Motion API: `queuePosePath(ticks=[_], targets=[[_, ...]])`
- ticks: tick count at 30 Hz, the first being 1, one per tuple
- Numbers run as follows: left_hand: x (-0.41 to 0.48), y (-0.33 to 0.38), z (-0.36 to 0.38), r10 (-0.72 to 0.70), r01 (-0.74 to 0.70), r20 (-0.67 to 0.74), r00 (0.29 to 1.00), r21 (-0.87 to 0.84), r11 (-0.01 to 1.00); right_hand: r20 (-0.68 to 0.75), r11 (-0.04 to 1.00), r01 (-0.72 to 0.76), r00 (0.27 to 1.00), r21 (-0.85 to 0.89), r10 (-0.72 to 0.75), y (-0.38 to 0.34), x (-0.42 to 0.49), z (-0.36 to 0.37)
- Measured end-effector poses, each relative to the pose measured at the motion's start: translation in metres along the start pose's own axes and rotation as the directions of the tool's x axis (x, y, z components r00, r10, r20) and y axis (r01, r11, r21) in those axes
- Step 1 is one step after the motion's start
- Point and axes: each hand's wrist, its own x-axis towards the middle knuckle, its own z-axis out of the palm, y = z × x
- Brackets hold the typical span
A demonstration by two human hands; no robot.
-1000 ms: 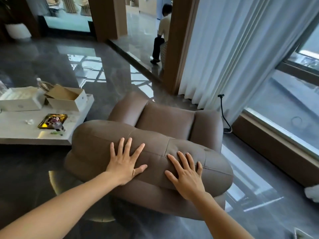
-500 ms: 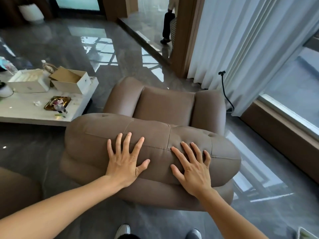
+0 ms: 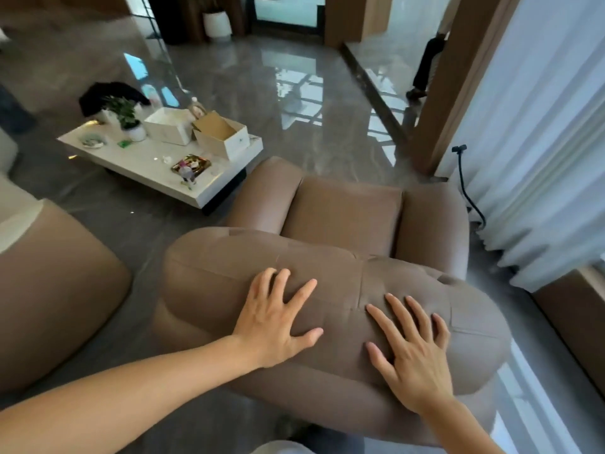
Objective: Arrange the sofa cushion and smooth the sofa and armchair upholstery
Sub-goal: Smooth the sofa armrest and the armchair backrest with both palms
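A brown leather armchair (image 3: 347, 211) stands in front of me, seen from behind its padded backrest (image 3: 212, 283). My left hand (image 3: 275, 319) lies flat on the top of the backrest, left of the centre seam, fingers spread. My right hand (image 3: 412, 352) rests flat to the right of the seam, fingers apart. Neither hand holds anything. The seat cushion and both armrests show beyond the backrest. Part of a brown sofa (image 3: 49, 290) fills the left edge.
A white low table (image 3: 154, 165) with boxes, a small plant and a tray stands beyond the armchair on the left. White curtains (image 3: 540, 126) and a black cable (image 3: 468, 191) hang on the right. A person's legs (image 3: 425, 67) show by a wooden pillar. The floor is glossy grey.
The view has swung left and tilted, showing the sofa and more of the table. Both hands stay flat on the backrest, slightly lower on its rear side.
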Motion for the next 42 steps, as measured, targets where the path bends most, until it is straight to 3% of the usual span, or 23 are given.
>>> queuePosePath(ticks=[7, 13, 21, 30, 35, 37, 40, 42], targets=[[0.075, 0.104, 0.006, 0.124, -0.123, 0.011, 0.992, -0.027, 0.992, -0.1, 0.98, 0.196, 0.977, 0.048, -0.19, 0.126, 0.023, -0.024], [0.139, 0.205, 0.012, 0.004, -0.002, 0.028, 1.0, -0.097, 0.995, -0.239, 0.962, 0.208, 0.957, 0.174, -0.164, 0.216, 0.056, -0.051], [0.209, 0.334, 0.018, -0.242, 0.249, 0.073, 0.968, -0.119, 0.961, -0.033, 0.987, 0.097, 0.995, 0.129, -0.094, 0.308, 0.133, -0.085], [0.319, 0.476, 0.033, -0.506, 0.51, 0.078, 0.859, -0.044, 0.859, 0.077, 0.904, 0.385, 0.912, 0.185, -0.404, 0.472, 0.216, -0.098], [0.328, 0.509, 0.043, -0.448, 0.453, 0.111, 0.887, -0.023, 0.891, 0.141, 0.876, 0.447, 0.869, 0.183, -0.473, 0.529, 0.251, -0.108], [0.319, 0.523, 0.046, -0.519, 0.523, 0.108, 0.848, -0.009, 0.852, 0.156, 0.869, 0.462, 0.858, 0.178, -0.489, 0.554, 0.281, -0.114], [0.296, 0.537, 0.055, -0.674, 0.679, 0.117, 0.729, 0.006, 0.735, 0.219, 0.886, 0.441, 0.859, 0.147, -0.464, 0.574, 0.303, -0.119], [0.293, 0.547, 0.061, -0.706, 0.71, 0.122, 0.697, 0.02, 0.704, 0.273, 0.887, 0.455, 0.846, 0.078, -0.458, 0.579, 0.303, -0.118]])
